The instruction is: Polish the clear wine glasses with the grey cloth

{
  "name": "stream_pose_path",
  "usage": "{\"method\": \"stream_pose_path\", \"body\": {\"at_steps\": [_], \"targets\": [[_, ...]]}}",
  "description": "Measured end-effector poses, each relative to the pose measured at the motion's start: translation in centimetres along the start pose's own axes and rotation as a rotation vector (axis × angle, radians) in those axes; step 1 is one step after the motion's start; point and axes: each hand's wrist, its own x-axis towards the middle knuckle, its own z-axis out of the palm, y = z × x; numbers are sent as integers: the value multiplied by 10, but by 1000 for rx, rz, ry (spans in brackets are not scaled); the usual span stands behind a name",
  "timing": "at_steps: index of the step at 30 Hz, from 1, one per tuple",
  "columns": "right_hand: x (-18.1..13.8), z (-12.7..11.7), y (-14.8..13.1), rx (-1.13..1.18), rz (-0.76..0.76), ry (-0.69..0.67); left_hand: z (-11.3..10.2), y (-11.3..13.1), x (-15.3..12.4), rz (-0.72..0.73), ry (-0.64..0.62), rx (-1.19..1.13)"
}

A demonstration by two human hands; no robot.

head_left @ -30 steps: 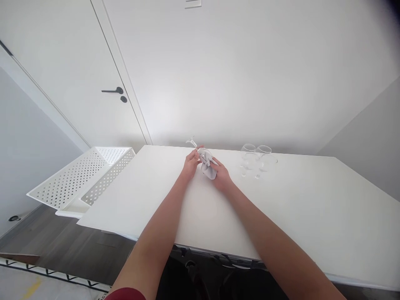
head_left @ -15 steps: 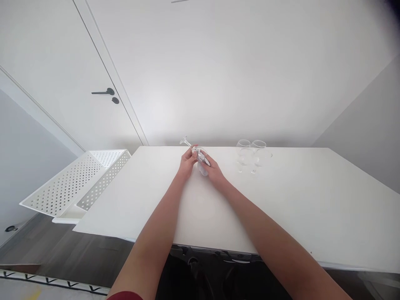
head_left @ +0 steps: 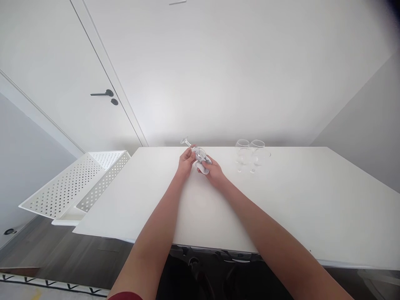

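Over the far middle of the white table (head_left: 281, 208), both my hands hold a clear stemmed glass (head_left: 191, 147) tipped on its side, its foot pointing up and to the left. My left hand (head_left: 185, 163) is closed around the stem near the bowl. My right hand (head_left: 213, 172) is closed on a small light grey cloth (head_left: 203, 165) pressed against the glass bowl. Much of the bowl is hidden by the cloth and my fingers.
Two more clear stemmed glasses (head_left: 250, 154) stand upright at the table's far edge, to the right of my hands. A white perforated basket (head_left: 75, 187) sits off the table's left side. A door with a dark handle (head_left: 103, 94) is behind it.
My hands have stayed in place, shifting the cloth a little around the glass bowl. The camera has turned slightly, so the scene has slid to the left in view.
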Motion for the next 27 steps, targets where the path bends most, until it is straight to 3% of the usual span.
{"method": "stream_pose_path", "body": {"at_steps": [3,6,12,14,21,24,27], "targets": [[-1,-4,-3,56,27,-31,1,0,0,2,-50,-45],[-1,-5,-4,11,-18,21,4,1,-2,-43,-89,-4],[3,-6,1,19,-3,38,-4,-6,3,6,56,46],[4,-8,1,18,-2,27,-4,-6,3,0,54,35],[1,1,-4,-284,-245,28,3,-2,-1,-26,-27,-29],[2,1,-2,-240,-172,33,3,-1,-1,-19,-24,9],[5,-6,0,-44,-15,50,3,2,-1,-9,-94,-24]]}}
